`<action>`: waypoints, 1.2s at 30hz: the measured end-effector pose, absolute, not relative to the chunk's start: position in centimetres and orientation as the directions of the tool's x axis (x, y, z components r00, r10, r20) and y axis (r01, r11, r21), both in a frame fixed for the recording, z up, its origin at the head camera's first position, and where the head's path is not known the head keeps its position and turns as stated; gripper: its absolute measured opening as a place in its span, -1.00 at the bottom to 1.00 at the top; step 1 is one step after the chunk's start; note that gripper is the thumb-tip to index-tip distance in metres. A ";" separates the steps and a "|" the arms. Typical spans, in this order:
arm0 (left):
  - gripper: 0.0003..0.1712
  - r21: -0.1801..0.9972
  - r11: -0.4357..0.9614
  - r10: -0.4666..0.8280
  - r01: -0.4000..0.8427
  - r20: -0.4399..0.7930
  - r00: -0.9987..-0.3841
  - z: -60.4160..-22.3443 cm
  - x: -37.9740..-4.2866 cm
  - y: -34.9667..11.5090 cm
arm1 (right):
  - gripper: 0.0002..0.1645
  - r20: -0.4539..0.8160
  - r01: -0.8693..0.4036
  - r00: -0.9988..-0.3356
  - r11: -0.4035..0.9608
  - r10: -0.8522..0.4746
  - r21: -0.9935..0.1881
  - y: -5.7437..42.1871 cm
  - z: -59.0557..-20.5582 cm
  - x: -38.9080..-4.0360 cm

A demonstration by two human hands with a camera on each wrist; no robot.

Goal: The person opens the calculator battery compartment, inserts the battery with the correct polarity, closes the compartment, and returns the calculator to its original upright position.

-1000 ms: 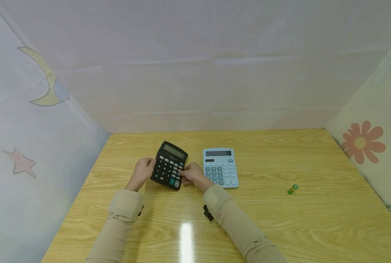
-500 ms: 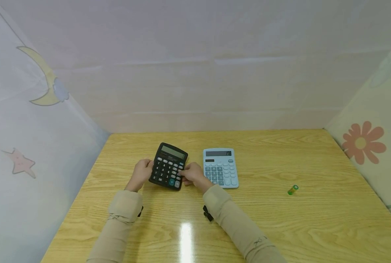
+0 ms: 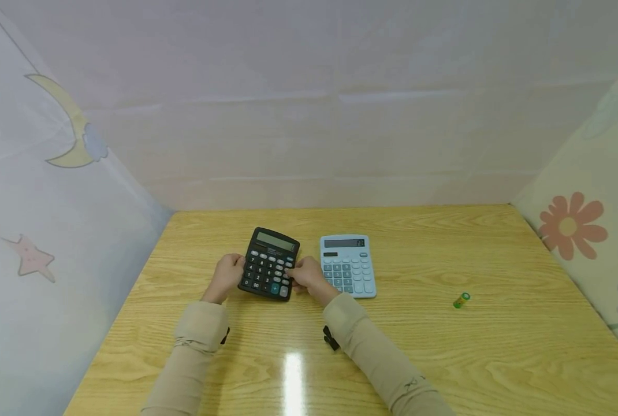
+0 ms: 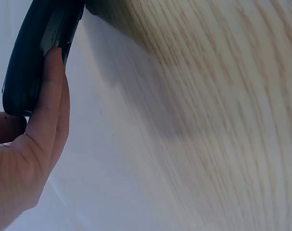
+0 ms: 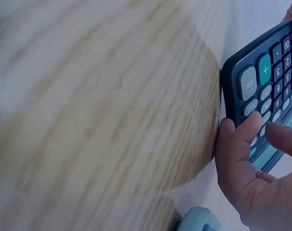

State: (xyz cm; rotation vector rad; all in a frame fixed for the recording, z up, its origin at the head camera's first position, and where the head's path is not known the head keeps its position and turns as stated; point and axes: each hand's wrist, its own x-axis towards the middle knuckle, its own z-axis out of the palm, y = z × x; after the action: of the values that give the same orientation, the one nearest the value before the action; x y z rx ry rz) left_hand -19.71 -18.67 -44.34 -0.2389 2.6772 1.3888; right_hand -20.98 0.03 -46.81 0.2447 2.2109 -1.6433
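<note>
A black desk calculator is held in front of me, its keys and screen facing up towards the head camera. My left hand grips its left side; in the left wrist view the fingers lie along its underside, and a shadow falls on the table beside it. At the right edge, my right hand holds on with bent fingers. One fingertip overlaps the keys just by MU in the right wrist view, and the thumb reaches over the upper keys. Some of the calculator's right-hand keys are hidden by that hand.
Just right of the right hand, a light blue calculator lies on the wooden table with digits on its screen. A green battery lies farther right. Printed cloth walls enclose the table's back and sides.
The black calculator has shifted slightly, its top edge coming a little towards me and its lower right corner moving right. Both hands keep their hold on it.
</note>
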 end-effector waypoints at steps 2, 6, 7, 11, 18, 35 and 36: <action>-0.61 0.799 0.567 -0.090 -0.199 -0.180 -0.979 -44.3 -19.7 -18.6 | -0.77 -0.398 0.358 -0.914 0.314 -0.073 -0.880 0.0 -46.9 -21.1; -0.61 0.785 0.581 -0.096 -0.214 -0.195 -0.976 -44.3 -19.6 -18.4 | -0.77 -0.402 0.361 -0.914 0.340 -0.057 -0.869 0.1 -46.9 -21.1; -0.61 0.779 0.588 -0.100 -0.219 -0.199 -0.975 -44.4 -19.6 -18.4 | -0.77 -0.405 0.364 -0.913 0.344 -0.054 -0.866 0.1 -46.9 -21.1; -0.61 0.754 0.614 -0.114 -0.235 -0.210 -0.971 -44.5 -19.6 -18.3 | -0.77 -0.401 0.357 -0.915 0.365 -0.049 -0.860 0.2 -46.8 -21.1; -0.62 0.719 0.657 -0.130 -0.227 -0.189 -0.973 -44.7 -19.8 -18.3 | -0.82 -0.374 0.326 -0.926 0.396 -0.049 -0.858 0.1 -46.7 -21.1; -0.65 0.698 0.684 -0.163 -0.210 -0.133 -0.978 -45.1 -20.2 -18.3 | -0.84 -0.284 0.229 -0.957 0.444 -0.060 -0.866 0.3 -47.2 -21.6; -0.64 0.696 0.687 -0.161 -0.211 -0.137 -0.977 -45.1 -20.2 -18.3 | -0.85 -0.282 0.227 -0.957 0.448 -0.059 -0.865 0.3 -47.2 -21.7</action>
State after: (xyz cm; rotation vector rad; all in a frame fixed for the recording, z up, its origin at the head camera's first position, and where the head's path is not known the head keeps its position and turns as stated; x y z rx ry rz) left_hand -20.16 -18.27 -45.14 -0.3116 2.8252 1.1779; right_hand -21.65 0.31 -47.22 0.1449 2.4303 -1.5139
